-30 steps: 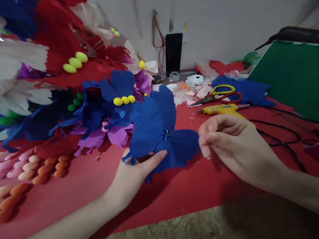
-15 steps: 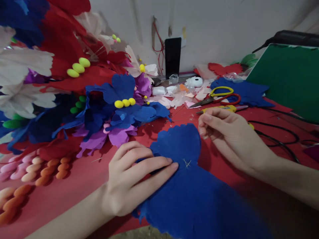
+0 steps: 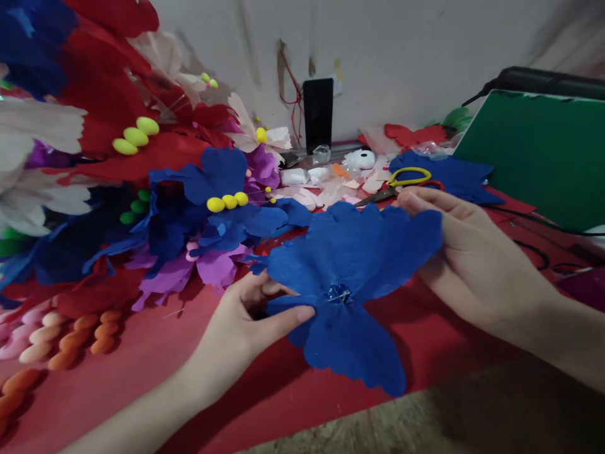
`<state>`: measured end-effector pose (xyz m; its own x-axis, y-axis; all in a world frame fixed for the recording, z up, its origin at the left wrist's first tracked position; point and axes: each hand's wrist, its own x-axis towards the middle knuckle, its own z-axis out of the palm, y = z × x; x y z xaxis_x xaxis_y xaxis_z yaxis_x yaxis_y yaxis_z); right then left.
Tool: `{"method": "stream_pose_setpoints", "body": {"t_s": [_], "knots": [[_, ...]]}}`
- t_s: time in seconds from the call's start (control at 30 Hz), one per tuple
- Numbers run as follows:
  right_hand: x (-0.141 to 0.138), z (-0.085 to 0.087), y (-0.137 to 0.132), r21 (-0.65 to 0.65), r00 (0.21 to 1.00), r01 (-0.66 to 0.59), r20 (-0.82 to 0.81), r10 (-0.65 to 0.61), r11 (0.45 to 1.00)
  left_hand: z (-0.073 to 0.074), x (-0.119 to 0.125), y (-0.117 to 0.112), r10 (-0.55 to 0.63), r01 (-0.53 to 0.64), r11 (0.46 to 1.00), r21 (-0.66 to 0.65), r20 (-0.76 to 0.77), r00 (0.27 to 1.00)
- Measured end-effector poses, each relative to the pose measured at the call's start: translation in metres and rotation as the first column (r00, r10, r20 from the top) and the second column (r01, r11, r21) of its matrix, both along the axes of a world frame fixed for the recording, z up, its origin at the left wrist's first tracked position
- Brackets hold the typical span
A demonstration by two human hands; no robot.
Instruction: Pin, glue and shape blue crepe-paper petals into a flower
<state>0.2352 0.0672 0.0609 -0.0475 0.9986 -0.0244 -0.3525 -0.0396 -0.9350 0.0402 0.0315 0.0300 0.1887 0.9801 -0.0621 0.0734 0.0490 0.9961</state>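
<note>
A dark blue butterfly (image 3: 352,243) of thin, crinkled sheet, with scalloped wing edges, is held tilted above the red table covering. My left hand (image 3: 255,315) grips its left side, thumb on top and the other fingers underneath, partly hidden. At the butterfly's middle is a shiny, clear, glue-like patch (image 3: 338,294) crossed by thin wire-like ends. Behind the upper right wing is my right hand (image 3: 466,246), its thumb and forefinger pressed together. The wing tip covers its other fingers. Whatever the pinch may hold cannot be made out.
Blue, red, white and purple petal-like pieces (image 3: 227,170) with yellow beads crowd the left. Scissors (image 3: 411,176) and a dark phone (image 3: 317,116) are at the back, among paper scraps. A green board (image 3: 539,161) and black cord (image 3: 534,249) lie right, orange bead strings (image 3: 73,340) left.
The blue butterfly has been turned and spread, its shiny middle now showing. My left hand has gone from palm-down on it to thumb-on-top. My right hand has moved slightly up and right.
</note>
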Motion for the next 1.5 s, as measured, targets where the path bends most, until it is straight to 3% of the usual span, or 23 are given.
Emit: {"method": "stream_pose_setpoints", "body": {"t_s": [0.17,0.27,0.37,0.47,0.53,0.63,0.73,0.8,0.87,0.97,1.17,1.3,1.37,1.5], "knots": [[0.006,0.006,0.007,0.194,0.99,0.131,0.032,-0.139,0.972,-0.001,0.003,0.006,0.048,-0.047,0.986,-0.159,0.007,0.999],[0.007,0.005,0.006,0.273,0.988,0.143,0.011,-0.152,0.951,-0.005,0.001,0.012,0.041,-0.06,0.977,-0.204,-0.096,0.995],[0.003,0.0,0.0,0.184,1.0,0.015,0.004,-0.016,0.983,-0.01,-0.008,0.018,0.043,-0.073,0.994,-0.086,-0.311,0.949],[-0.003,-0.008,-0.006,0.056,0.985,-0.161,-0.046,0.164,0.985,-0.009,-0.016,0.021,0.045,0.03,0.989,0.144,-0.494,0.868],[-0.008,-0.013,-0.009,-0.032,0.958,-0.275,-0.095,0.271,0.961,-0.004,-0.019,0.02,0.146,0.08,0.937,0.339,-0.589,0.795],[-0.014,-0.019,-0.017,-0.183,0.897,-0.435,-0.17,0.407,0.882,0.007,-0.015,0.013,0.323,0.192,0.783,0.591,-0.652,0.686],[-0.019,-0.024,-0.027,-0.28,0.815,-0.579,-0.225,0.534,0.766,0.015,-0.006,0.001,0.333,0.384,0.598,0.703,-0.654,0.679],[-0.022,-0.027,-0.034,-0.311,0.764,-0.645,-0.239,0.6,0.698,0.016,0.0,-0.007,0.317,0.41,0.532,0.741,-0.623,0.715],[-0.024,-0.031,-0.039,-0.332,0.736,-0.674,-0.237,0.634,0.66,0.016,0.004,-0.013,0.307,0.396,0.542,0.741,-0.613,0.728],[-0.024,-0.032,-0.042,-0.355,0.743,-0.664,-0.215,0.634,0.658,0.017,0.004,-0.018,0.299,0.385,0.579,0.719,-0.627,0.719],[-0.024,-0.025,-0.04,-0.326,0.732,-0.672,-0.158,0.663,0.664,0.022,-0.001,-0.017,0.345,0.433,0.545,0.718,-0.663,0.665],[-0.024,-0.024,-0.041,-0.311,0.719,-0.681,-0.111,0.686,0.664,0.023,-0.002,-0.016,0.341,0.418,0.542,0.729,-0.645,0.684],[-0.023,-0.025,-0.041,-0.274,0.701,-0.694,-0.049,0.712,0.665,0.024,-0.002,-0.017,0.294,0.379,0.579,0.722,-0.619,0.728],[-0.02,-0.026,-0.042,-0.183,0.688,-0.685,0.157,0.709,0.705,0.025,-0.002,-0.015,0.176,0.243,0.713,0.658,-0.502,0.847]]}}
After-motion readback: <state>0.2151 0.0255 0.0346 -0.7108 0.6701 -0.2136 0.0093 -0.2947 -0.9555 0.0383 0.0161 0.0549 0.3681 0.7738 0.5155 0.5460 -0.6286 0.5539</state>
